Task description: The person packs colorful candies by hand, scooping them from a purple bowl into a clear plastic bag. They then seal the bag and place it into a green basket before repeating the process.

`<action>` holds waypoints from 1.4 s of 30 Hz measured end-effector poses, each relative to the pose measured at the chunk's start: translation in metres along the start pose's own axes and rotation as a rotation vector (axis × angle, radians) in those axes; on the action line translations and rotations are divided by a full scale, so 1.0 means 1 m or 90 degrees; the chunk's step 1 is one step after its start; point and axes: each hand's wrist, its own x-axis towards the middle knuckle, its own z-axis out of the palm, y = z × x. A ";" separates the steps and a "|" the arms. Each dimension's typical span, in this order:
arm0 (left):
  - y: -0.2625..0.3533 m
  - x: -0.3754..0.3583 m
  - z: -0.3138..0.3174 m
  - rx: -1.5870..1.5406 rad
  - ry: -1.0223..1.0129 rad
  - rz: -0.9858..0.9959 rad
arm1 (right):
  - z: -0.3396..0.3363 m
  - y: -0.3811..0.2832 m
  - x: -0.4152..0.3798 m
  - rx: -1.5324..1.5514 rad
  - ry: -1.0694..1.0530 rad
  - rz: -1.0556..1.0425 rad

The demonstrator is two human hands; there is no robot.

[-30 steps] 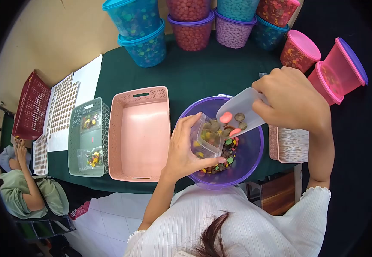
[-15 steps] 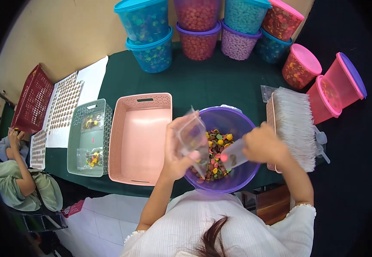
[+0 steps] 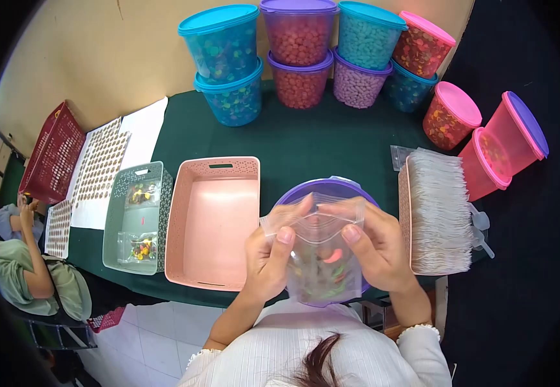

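Note:
A clear zip-lock bag [image 3: 326, 277] is held upright over the purple tub [image 3: 300, 188]. My left hand [image 3: 269, 258] pinches its left top corner between thumb and fingers. On the opposite side my right hand [image 3: 380, 248] grips the right top corner the same way. The bag's mouth between the thumbs is slightly parted. Colourful round candies show blurred through the clear plastic, low in the bag and behind it. Most of the tub's inside is hidden by the bag and hands, and the scoop is out of sight.
Left of the tub stand a pink basket [image 3: 218, 280] and a green basket [image 3: 109, 222] holding filled bags. To the right, a basket holds stacked clear bags [image 3: 440, 213] beside white scoops [image 3: 480, 222]. Lidded candy tubs [image 3: 302, 84] line the back. A person [image 3: 35, 271] sits far left.
My right hand has let go of the scoop and moved left onto the bag. The bag has shifted from my left hand's side to the middle, now held by both hands.

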 end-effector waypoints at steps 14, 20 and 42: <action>0.011 -0.001 0.001 0.144 0.072 0.192 | 0.015 0.003 -0.007 0.035 0.099 -0.130; 0.015 0.001 0.006 0.009 -0.032 0.173 | 0.018 0.007 -0.013 0.006 0.112 -0.190; 0.028 -0.004 -0.008 0.093 -0.068 0.070 | 0.012 0.002 -0.014 -0.082 0.095 -0.205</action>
